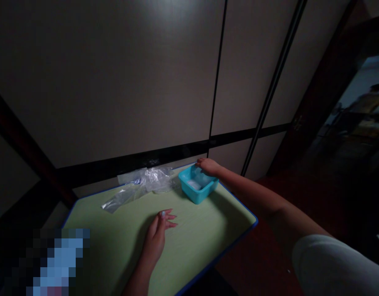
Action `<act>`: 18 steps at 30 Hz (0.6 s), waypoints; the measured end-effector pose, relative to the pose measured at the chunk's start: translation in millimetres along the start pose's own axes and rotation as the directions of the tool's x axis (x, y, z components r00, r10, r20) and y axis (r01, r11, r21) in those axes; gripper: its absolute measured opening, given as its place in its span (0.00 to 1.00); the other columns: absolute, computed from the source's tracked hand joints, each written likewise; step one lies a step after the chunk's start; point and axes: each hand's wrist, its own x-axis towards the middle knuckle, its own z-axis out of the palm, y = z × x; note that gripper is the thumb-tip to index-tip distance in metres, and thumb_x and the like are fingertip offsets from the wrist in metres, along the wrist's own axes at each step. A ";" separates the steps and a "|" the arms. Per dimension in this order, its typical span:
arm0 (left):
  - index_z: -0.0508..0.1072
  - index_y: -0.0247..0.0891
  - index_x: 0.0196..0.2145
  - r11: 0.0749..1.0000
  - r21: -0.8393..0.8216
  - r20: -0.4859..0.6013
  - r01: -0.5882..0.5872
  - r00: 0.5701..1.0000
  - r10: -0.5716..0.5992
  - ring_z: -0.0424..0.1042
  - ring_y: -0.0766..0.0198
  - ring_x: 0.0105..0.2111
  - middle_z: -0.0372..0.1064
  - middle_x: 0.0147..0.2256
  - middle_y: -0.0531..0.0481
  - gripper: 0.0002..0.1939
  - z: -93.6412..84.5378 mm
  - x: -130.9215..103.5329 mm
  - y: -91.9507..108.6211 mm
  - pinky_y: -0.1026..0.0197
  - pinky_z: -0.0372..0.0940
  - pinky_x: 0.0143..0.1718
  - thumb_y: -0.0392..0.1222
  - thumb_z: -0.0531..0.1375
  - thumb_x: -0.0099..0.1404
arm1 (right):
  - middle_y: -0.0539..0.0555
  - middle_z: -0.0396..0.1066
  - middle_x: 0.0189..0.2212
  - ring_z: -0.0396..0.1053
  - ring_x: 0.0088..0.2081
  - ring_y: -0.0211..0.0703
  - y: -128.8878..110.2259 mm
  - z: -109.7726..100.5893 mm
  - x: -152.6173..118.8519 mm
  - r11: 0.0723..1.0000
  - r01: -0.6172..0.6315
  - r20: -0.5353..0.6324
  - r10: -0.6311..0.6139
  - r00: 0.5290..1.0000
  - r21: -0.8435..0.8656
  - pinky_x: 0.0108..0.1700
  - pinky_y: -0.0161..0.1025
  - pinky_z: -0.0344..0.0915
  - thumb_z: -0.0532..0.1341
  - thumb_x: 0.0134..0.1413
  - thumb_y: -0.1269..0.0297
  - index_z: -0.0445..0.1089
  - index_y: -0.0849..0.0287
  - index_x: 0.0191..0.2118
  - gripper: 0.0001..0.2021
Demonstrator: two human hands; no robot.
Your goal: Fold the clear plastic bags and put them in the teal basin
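A turquoise plastic basket (198, 195) stands near the back right edge of the table, with whitish, see-through items inside that are hard to make out. My right hand (208, 166) is at the basket's far rim, its fingers bent over that edge. Over the middle of the table is my left hand (161, 229), its fingers apart and pointing right, in front of the basket and not touching it. Crumpled clear plastic bags (152, 181) lie along the back edge, left of the basket.
The pale green table (189, 255) has a blue edge. Behind it rise large cabinet panels (140, 82) with dark strips. A blurred blue patch (61, 259) covers the lower left. Through a doorway at the far right, a person (370, 100) is in another room.
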 end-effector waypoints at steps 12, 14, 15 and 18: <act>0.74 0.34 0.38 0.999 0.017 -0.006 0.040 0.999 -0.040 0.75 0.57 0.28 0.75 0.31 0.43 0.37 -2.1 0.7 0.8 0.53 0.67 0.37 0.72 0.56 0.50 | 0.56 0.76 0.40 0.72 0.41 0.44 10.4 16.8 6.0 0.979 -0.095 0.124 0.073 0.990 0.182 0.39 0.31 0.61 0.58 0.53 0.73 0.75 0.61 0.42 0.12; 0.75 0.33 0.38 0.999 0.016 -0.004 0.046 0.999 -0.046 0.74 0.57 0.28 0.75 0.31 0.43 0.36 -1.8 0.7 -1.1 0.53 0.67 0.37 0.71 0.56 0.51 | 0.56 0.76 0.41 0.72 0.40 0.44 15.0 12.2 6.5 0.974 -0.093 0.142 0.064 0.988 0.208 0.39 0.31 0.61 0.58 0.54 0.73 0.74 0.61 0.44 0.13; 0.75 0.33 0.38 0.999 0.017 -0.002 0.046 0.999 -0.046 0.74 0.57 0.28 0.75 0.31 0.43 0.35 -1.6 0.8 -2.3 0.54 0.67 0.36 0.71 0.55 0.51 | 0.55 0.76 0.41 0.72 0.40 0.43 17.7 9.2 7.0 0.971 -0.088 0.157 0.054 0.986 0.221 0.39 0.31 0.61 0.58 0.54 0.73 0.74 0.61 0.45 0.14; 0.75 0.34 0.38 0.999 0.030 0.001 0.039 0.999 -0.039 0.75 0.57 0.28 0.76 0.31 0.43 0.35 -0.9 0.9 -6.3 0.53 0.67 0.36 0.71 0.55 0.52 | 0.54 0.75 0.41 0.71 0.40 0.42 24.2 1.1 10.5 0.966 -0.071 0.230 0.012 0.973 0.250 0.40 0.32 0.63 0.60 0.54 0.74 0.74 0.61 0.45 0.13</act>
